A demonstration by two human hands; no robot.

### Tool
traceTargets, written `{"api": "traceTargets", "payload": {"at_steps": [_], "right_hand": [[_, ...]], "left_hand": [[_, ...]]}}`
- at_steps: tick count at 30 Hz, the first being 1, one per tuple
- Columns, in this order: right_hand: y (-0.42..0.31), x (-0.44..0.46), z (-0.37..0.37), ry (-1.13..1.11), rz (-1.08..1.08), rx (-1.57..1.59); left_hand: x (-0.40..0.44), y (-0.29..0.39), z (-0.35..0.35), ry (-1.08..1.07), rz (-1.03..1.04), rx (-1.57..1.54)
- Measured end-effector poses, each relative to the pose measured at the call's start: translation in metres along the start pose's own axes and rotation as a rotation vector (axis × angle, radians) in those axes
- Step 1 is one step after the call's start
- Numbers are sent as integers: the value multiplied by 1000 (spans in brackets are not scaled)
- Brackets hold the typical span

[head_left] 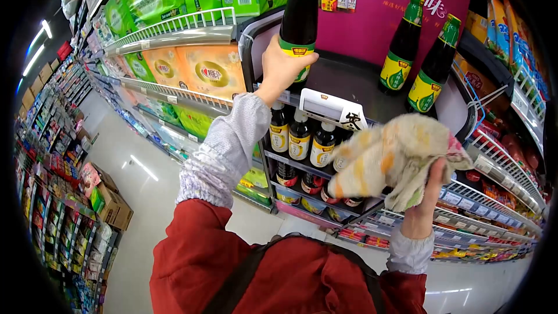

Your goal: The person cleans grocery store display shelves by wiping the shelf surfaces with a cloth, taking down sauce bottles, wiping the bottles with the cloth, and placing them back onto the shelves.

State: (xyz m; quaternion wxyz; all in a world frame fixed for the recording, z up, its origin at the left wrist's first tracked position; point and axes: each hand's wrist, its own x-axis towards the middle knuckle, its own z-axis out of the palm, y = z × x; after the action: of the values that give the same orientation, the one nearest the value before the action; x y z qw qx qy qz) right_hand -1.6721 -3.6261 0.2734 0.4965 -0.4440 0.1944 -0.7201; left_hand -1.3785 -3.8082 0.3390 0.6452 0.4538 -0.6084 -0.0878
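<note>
My left hand (283, 65) is closed around a dark sauce bottle (299, 20) with a green neck wrap and a yellow-green label. The bottle is upright at the left end of the black top shelf (349, 72); whether its base touches the shelf I cannot tell. In my right hand (423, 209) is a bunched, stained cloth (395, 154), held in front of the shelf's right part. Two similar bottles, one (401, 46) and another (435, 67), stand at the right end of that shelf.
Below, smaller sauce bottles (299, 139) fill the lower shelves, behind a white price sign (331, 106). Tissue packs (209, 72) line the wire-edged shelves to the left. Bagged goods (505, 32) sit on the right racks. Cardboard boxes (113, 206) stand across the aisle floor (145, 197).
</note>
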Motion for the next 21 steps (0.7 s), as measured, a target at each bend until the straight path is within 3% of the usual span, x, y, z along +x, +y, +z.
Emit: {"api": "traceTargets", "payload": {"at_steps": [2, 5, 7, 10, 13, 14, 17, 20, 21], "right_hand": [[-2, 6, 14, 1, -74, -22], [1, 26, 49, -250, -337, -270], [9, 42, 80, -289, -436, -423], [32, 71, 136, 40, -637, -270], [17, 67, 128, -20, -681, -264], [8, 65, 116, -121, -576, -304], [-13, 75, 83, -182, -201, -20], [-6, 67, 75, -262, 27, 133], [-2, 66, 75, -288, 71, 149]], "left_hand": [[3, 26, 0, 57, 69, 25], [1, 63, 0, 140, 327, 91], [-18, 93, 0, 133, 519, 113], [-55, 104, 7, 131, 730, 136], [-86, 119, -2, -186, 439, -2], [-89, 121, -9, -292, 379, -49], [-88, 106, -18, -844, 131, -336], [-113, 100, -17, -1424, -538, -1138], [-126, 105, -15, -1433, -615, -1223]]}}
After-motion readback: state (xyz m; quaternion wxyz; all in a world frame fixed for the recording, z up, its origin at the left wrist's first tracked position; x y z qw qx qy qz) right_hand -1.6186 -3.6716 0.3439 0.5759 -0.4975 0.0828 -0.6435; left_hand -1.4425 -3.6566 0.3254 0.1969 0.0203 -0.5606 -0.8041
